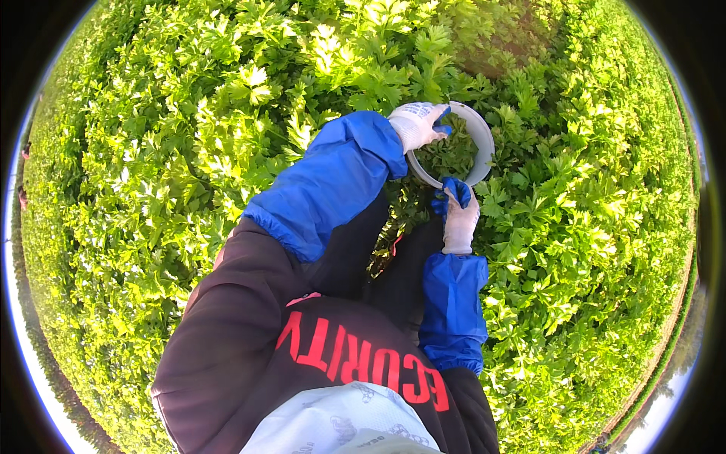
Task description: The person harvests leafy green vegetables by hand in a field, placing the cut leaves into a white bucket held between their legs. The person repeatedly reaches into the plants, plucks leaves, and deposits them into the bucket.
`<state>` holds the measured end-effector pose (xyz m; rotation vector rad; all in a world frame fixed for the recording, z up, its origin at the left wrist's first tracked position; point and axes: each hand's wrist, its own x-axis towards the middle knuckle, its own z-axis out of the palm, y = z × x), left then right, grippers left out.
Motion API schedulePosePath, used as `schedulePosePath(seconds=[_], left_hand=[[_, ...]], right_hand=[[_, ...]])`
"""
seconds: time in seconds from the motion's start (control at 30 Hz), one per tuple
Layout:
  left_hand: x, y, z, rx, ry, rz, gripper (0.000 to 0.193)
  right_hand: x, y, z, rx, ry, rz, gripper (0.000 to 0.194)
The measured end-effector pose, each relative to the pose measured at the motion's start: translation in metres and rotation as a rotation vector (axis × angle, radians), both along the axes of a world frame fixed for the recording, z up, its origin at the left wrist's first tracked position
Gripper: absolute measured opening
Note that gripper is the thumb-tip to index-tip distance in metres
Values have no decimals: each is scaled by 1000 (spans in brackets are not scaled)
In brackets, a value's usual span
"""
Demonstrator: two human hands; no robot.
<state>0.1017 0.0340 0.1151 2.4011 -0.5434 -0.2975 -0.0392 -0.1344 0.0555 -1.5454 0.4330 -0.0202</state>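
Note:
A round white bucket partly filled with cut green leaves is in front of me, above my knees. My left hand, in a white knit glove with blue-coated fingertips, reaches over the bucket's left rim; its fingertips are over the leaves, and whether they hold any is hidden. My right hand, in a matching glove, is at the near rim with curled fingers closed on it. Blue sleeve covers are on both forearms.
Dense leafy plants, apparently celery, surround me on all sides. Darker foliage and a small red thing show between my legs. A brownish blurred patch lies beyond the bucket. Small distant figures, possibly people, are at the far left edge.

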Motion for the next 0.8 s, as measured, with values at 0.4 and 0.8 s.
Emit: schedulePosePath(seconds=[0.4,0.8], left_hand=[[-76,208,-46,50,49,567,35],[-34,260,-44,-660,-42,927,32]], right_hand=[[10,2,-4,46,54,35,20],[14,4,-11,-23,33,23,17]])
